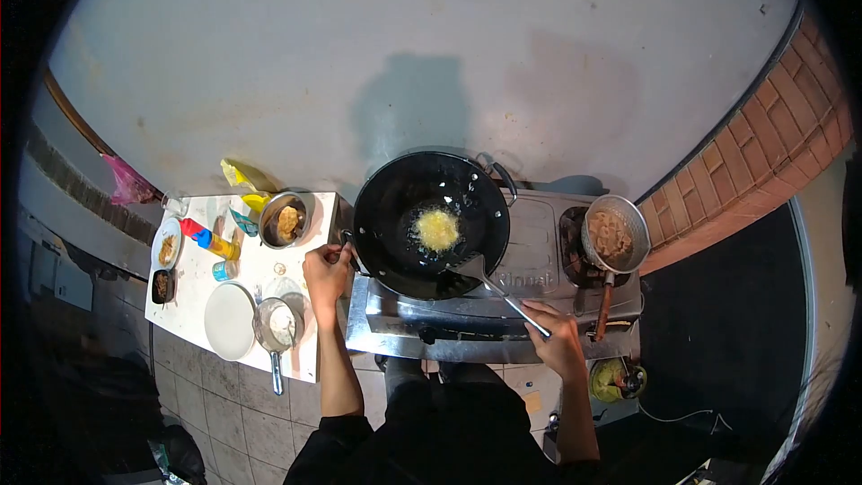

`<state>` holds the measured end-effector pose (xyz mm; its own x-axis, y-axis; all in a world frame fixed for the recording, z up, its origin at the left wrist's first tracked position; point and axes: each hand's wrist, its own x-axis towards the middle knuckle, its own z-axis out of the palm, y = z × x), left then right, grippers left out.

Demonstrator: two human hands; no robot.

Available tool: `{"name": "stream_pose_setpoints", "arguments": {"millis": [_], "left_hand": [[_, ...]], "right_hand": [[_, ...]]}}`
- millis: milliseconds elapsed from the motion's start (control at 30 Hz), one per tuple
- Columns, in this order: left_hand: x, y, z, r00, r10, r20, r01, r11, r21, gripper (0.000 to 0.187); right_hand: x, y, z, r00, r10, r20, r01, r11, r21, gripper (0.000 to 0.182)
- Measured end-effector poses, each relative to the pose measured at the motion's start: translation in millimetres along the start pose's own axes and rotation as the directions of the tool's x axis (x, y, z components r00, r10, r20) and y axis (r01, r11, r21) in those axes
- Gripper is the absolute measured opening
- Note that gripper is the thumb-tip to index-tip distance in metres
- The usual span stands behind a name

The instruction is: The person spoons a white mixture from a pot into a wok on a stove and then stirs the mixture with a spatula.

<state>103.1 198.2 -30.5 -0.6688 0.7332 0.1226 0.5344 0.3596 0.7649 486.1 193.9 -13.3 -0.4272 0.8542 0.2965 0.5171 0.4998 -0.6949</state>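
A large black wok (386, 198) sits on the left burner of the gas stove (521, 260). Yellow, bubbling food (437, 230) fries in oil at its middle. My left hand (327, 275) is closed around the wok's left handle. In my right hand (557, 332) is the handle of a metal spatula (503, 295); its blade (469, 266) rests inside the wok near the lower right rim, apart from the food.
On the right burner stands a strainer-like pan (614, 233) of brownish food, its wooden handle (605, 313) pointing toward me. The white table (189, 314) at left holds a plate (230, 321), a saucepan (274, 325), a metal bowl (301, 216) and bottles (211, 241). A wall rises behind.
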Motion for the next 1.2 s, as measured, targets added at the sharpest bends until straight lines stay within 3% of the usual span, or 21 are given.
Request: {"name": "stream_pose_setpoints", "arguments": {"millis": [33, 100, 133, 200, 300, 433, 500, 667, 733, 867, 967, 1200], "left_hand": [[0.9, -0.9, 1.0, 1.000, -0.002, 0.000, 0.002, 1.000, 0.001, 0.029], [1.2, -3.8, 1.5, 0.999, 0.035, -0.015, -0.034, 0.999, 0.023, 0.028], [0.6, -4.3, 0.3, 0.999, 0.034, -0.011, -0.033, 0.999, 0.027, 0.028], [1.8, -1.2, -1.3, 1.000, -0.014, 0.015, 0.013, 1.000, 0.019, 0.029], [0.5, 3.0, -2.7, 1.000, 0.006, -0.004, -0.006, 1.000, 0.016, 0.028], [0.4, 6.6, -6.6, 0.999, -0.018, 0.028, 0.017, 0.999, 0.028, 0.028], [1.1, 5.0, -4.5, 1.000, 0.014, 0.005, -0.014, 1.000, -0.001, 0.027], [-1.5, 9.1, -5.9, 1.000, -0.003, -0.020, 0.004, 0.999, 0.054, 0.023], [0.7, -2.7, -2.9, 0.991, 0.053, -0.125, -0.055, 0.998, -0.009, 0.024], [7.5, -23.1, -3.8, 0.983, 0.049, -0.175, -0.077, 0.985, -0.154, 0.024], [4.9, -20.7, -10.1, 0.993, 0.070, -0.095, -0.099, 0.932, -0.348, 0.023], [-6.7, -16.3, -14.4, 0.996, 0.086, -0.005, -0.082, 0.933, -0.351, 0.027]], "right_hand": [[-0.3, -0.4, 1.7, 1.000, 0.000, 0.002, 0.000, 1.000, 0.001, 0.034], [-3.6, -3.1, 8.0, 0.976, 0.208, 0.057, -0.204, 0.976, -0.075, 0.042], [-7.3, -1.8, 12.5, 0.975, 0.213, 0.059, -0.208, 0.975, -0.072, 0.042], [-11.1, 5.8, 22.3, 0.954, 0.292, 0.070, -0.265, 0.928, -0.261, 0.054], [-13.5, 11.8, 27.8, 0.934, 0.348, 0.075, -0.318, 0.911, -0.264, 0.055], [-17.4, 35.8, 27.3, 0.948, 0.317, 0.001, -0.302, 0.905, -0.299, 0.050], [-14.3, 49.1, 28.9, 0.976, 0.182, -0.115, -0.208, 0.938, -0.279, 0.043], [-7.9, 91.3, 57.5, 0.963, 0.219, -0.155, -0.253, 0.935, -0.249, 0.041], [-0.8, 98.1, 61.3, 0.959, 0.199, -0.200, -0.245, 0.938, -0.246, 0.039], [11.0, 107.5, 64.2, 0.945, 0.228, -0.235, -0.272, 0.946, -0.178, 0.032], [17.9, 111.8, 59.4, 0.942, 0.212, -0.259, -0.261, 0.951, -0.169, 0.031], [14.2, 118.5, 54.8, 0.942, 0.233, -0.242, -0.283, 0.939, -0.195, 0.035]]}}
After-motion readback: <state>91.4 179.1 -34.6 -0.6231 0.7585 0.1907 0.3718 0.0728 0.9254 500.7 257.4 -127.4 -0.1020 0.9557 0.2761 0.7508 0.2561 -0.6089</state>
